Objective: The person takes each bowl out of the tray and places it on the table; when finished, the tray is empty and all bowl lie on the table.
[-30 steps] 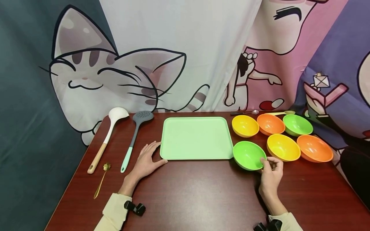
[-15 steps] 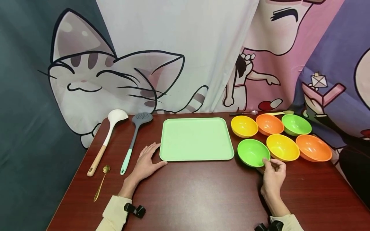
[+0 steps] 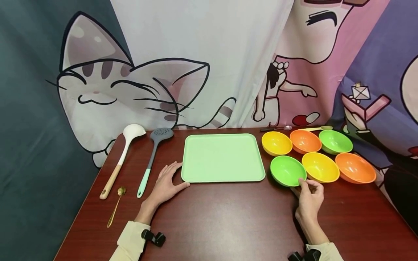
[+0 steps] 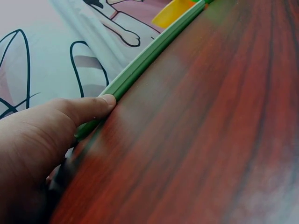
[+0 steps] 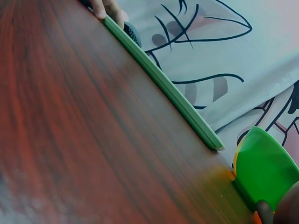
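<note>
At the near left corner of a light green tray [image 3: 223,158] lies my left hand [image 3: 164,184], fingers along its left side. In the left wrist view my left thumb [image 4: 93,106] touches the tray's front edge. My right hand [image 3: 309,200] pinches the near right rim of a green bowl [image 3: 287,170] between thumb and fingers. This bowl sits just right of the tray, beside a yellow bowl [image 3: 320,166]. The right wrist view has the green bowl [image 5: 266,168] at the lower right, with only a bit of my right hand [image 5: 286,207] showing.
More bowls stand behind and to the right: yellow [image 3: 277,143], orange [image 3: 305,141], green [image 3: 335,141] and orange [image 3: 356,168]. Spoons [image 3: 275,128] lie along the back edge. On the left are a white ladle [image 3: 125,148], a grey skimmer [image 3: 153,156] and a small gold spoon [image 3: 115,206].
My right hand has moved the green bowl away from the tray's corner, rightward and slightly back, up to the yellow bowl. My left hand stays at the tray.
</note>
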The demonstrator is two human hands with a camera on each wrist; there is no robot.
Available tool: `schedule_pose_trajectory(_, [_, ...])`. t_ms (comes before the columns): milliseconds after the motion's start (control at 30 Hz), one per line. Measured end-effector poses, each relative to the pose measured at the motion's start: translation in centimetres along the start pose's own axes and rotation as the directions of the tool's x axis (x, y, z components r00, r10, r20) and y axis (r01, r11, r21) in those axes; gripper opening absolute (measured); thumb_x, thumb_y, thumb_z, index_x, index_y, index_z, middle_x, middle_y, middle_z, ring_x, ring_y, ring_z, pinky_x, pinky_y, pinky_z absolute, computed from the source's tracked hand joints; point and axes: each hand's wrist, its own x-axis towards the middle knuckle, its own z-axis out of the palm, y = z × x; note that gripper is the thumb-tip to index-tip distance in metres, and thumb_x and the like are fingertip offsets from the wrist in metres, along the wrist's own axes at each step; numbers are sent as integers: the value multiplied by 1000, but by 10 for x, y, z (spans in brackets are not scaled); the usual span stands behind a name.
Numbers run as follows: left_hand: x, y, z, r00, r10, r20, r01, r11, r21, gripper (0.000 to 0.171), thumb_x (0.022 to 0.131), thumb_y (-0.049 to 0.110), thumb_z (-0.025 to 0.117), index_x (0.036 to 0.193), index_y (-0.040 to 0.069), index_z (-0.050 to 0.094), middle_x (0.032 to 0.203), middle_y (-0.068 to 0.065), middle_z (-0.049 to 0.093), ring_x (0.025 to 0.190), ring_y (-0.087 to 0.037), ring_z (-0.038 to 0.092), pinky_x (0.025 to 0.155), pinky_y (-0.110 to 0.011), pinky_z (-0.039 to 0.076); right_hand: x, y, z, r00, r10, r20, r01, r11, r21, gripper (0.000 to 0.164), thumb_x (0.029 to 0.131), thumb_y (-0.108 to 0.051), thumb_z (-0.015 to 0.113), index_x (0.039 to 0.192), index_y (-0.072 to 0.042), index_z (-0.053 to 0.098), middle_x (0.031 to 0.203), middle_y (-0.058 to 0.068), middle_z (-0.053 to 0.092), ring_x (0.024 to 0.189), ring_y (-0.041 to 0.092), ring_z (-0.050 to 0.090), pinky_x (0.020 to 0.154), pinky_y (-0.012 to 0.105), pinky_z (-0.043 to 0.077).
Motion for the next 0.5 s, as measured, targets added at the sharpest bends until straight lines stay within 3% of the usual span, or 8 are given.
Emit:
schedule_pose_trajectory(367, [8, 0, 1, 1000, -11, 19, 11, 1000, 19, 83, 82, 49, 78, 150, 14, 44, 154, -8, 45, 150, -27, 30, 125, -51, 15, 6, -4, 0, 999, 31, 23, -32, 998, 59, 16, 93, -4, 66, 96, -7, 50, 99, 6, 48, 68, 7, 65, 60, 22, 60])
schedule_pose_trajectory(500, [9, 1, 4, 1000, -19, 11, 20, 1000, -16, 82, 83, 49, 77, 150, 17, 43, 155, -7, 43, 149, -27, 31, 124, -54, 16, 10, -11, -12, 1000, -26, -12, 27, 995, 101, 14, 92, 2, 65, 91, -5, 53, 93, 6, 54, 67, 8, 66, 62, 21, 60])
